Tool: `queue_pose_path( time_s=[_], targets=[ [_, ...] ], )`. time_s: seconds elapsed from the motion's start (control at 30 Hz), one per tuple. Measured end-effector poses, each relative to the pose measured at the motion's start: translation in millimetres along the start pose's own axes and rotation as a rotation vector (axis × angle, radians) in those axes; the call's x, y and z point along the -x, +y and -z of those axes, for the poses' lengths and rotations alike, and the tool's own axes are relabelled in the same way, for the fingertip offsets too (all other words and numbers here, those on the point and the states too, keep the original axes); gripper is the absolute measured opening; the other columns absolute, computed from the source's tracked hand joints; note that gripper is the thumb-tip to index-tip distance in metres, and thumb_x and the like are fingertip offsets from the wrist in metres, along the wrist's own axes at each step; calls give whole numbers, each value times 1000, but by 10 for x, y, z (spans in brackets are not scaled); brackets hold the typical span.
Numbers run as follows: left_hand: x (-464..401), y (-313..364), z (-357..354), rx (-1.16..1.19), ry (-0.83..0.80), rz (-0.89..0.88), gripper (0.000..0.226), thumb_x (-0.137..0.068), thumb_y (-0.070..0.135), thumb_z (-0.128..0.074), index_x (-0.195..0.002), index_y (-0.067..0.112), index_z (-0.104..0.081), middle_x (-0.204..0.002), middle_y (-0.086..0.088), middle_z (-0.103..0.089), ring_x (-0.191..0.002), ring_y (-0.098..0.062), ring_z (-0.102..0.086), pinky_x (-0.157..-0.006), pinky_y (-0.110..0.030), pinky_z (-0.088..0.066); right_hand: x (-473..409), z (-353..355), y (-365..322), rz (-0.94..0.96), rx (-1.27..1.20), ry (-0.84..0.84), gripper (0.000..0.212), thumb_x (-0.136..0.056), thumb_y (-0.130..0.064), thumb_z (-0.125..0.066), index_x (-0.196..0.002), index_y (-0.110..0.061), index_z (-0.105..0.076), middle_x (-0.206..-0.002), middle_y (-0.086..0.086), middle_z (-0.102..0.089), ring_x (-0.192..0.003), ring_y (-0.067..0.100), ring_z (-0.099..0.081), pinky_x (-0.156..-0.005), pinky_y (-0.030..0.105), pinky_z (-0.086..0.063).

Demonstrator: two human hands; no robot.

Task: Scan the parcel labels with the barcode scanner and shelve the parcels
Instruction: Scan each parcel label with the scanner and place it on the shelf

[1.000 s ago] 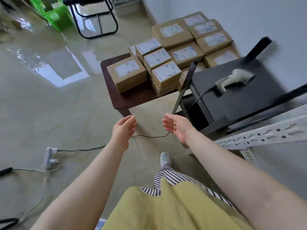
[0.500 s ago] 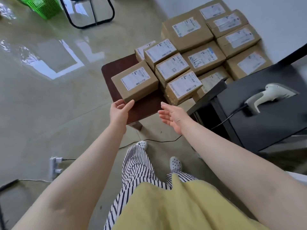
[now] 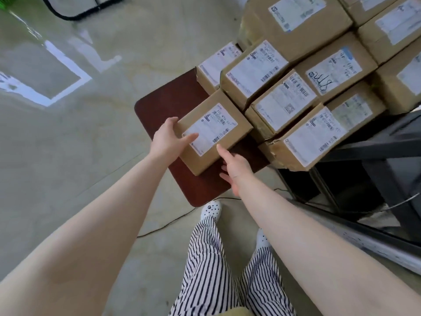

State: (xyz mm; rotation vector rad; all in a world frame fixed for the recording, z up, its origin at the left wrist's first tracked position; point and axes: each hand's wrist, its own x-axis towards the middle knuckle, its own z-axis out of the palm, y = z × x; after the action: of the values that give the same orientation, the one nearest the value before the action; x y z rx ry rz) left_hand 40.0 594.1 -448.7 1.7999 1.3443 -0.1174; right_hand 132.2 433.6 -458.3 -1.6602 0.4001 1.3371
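Head view: just left of the frame's centre a small brown parcel sits on a dark red-brown table, its white label facing up with barcodes at its upper and right edges. The left hand grips the parcel's left end, thumb laid across the label's corner and fingers wrapped over the far left edge. The right hand presses against the parcel's near right side, thumb raised along the box edge, the other fingers tucked low at the side; how firmly it holds cannot be told. The two hands sit apart, one at each end of the box.

In the upper right of the frame stands a stack of parcels, cardboard boxes packed touching one another in rows and layers, each with a white label on top; one label carries dark blue handwriting. The held parcel lies just beside the stack's lower left corner, its far right end close to the neighbouring boxes.

At right centre a black shelf frame crosses in front of the stack. A thin black cable runs over the glossy floor near the person's spotted shoe and striped trousers. The barcode scanner is out of view.
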Motion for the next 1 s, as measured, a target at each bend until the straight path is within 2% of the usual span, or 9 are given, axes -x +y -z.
queue_pose_path(
  time_s=[0.13, 0.27, 0.33, 0.47, 0.57, 0.67, 0.8, 0.9, 1.0],
  targets=[
    [168, -172, -145, -74, 26, -6, 64, -83, 49, -75, -136, 20, -53, -121, -1, -56, -113, -21, -56, -92, -36, -48, -61, -85, 153, 10, 3, 81, 67, -86, -48, -73, -141, -19, -49, -132, -1, -60, -118, 18, -57, -104, 41, -49],
    [546, -392, -316, 8, -35, 99, 72, -78, 55, -78, -139, 24, -54, -119, -3, -52, -112, -21, -56, -99, -40, -50, 107, -23, 335, 38, 20, 139, 63, -90, -40, -70, -145, -27, -41, -128, -3, -63, -100, 10, -60, -70, 22, -48],
    [737, -431, -390, 112, -81, 181, 68, -79, 51, -80, -136, 23, -55, -118, -3, -49, -105, -18, -57, -99, -38, -51, 183, 56, 436, 32, 11, 116, 67, -90, -38, -70, -147, -32, -35, -127, -4, -63, -95, 4, -60, -65, 20, -45],
    [1006, -452, -499, 323, -137, 333, 57, -82, 42, -81, -122, 18, -49, -123, -3, -54, -107, -16, -59, -91, -33, -51, 287, 183, 622, -5, -2, 34, 69, -86, -31, -76, -141, -35, -34, -117, -3, -67, -93, 11, -67, -67, 27, -53],
    [1166, -404, -435, 368, -171, 405, 57, -84, 42, -79, -118, 15, -43, -115, -1, -62, -91, -8, -61, -70, -25, -48, 400, 300, 671, 16, 46, -21, 71, -81, -34, -81, -135, -38, -34, -118, 1, -69, -101, 20, -68, -88, 41, -57],
    [1338, -320, -241, 429, -181, 434, 61, -83, 44, -79, -120, 15, -40, -105, 6, -59, -87, -1, -57, -60, -19, -43, 612, 391, 584, 83, 87, -98, 77, -74, -37, -82, -135, -36, -35, -121, 5, -69, -102, 20, -69, -88, 35, -57],
    [1533, -93, 150, 500, -239, 356, 86, -79, 45, -81, -142, 19, -29, -121, -1, -61, -93, -4, -62, -67, -18, -48, 1019, 400, 293, 195, 65, -165, 80, -68, -39, -79, -137, -33, -37, -120, 2, -67, -105, 19, -67, -78, 27, -56],
    [1622, 190, 440, 579, -383, 217, 132, -58, 55, -91, -158, 31, -8, -131, 8, -61, -111, -9, -64, -97, -31, -52, 1359, 435, 0, 248, 14, -193, 82, -66, -39, -80, -137, -34, -38, -119, 1, -68, -105, 21, -67, -77, 32, -57],
    [1682, 607, 643, 591, -523, 19, 119, -59, 45, -85, -155, 41, -14, -133, 15, -60, -111, -2, -66, -87, -24, -57, 1704, 597, -318, 317, -81, -158, 78, -68, -37, -81, -135, -32, -42, -120, 4, -70, -104, 24, -70, -78, 38, -59]
  ],
)
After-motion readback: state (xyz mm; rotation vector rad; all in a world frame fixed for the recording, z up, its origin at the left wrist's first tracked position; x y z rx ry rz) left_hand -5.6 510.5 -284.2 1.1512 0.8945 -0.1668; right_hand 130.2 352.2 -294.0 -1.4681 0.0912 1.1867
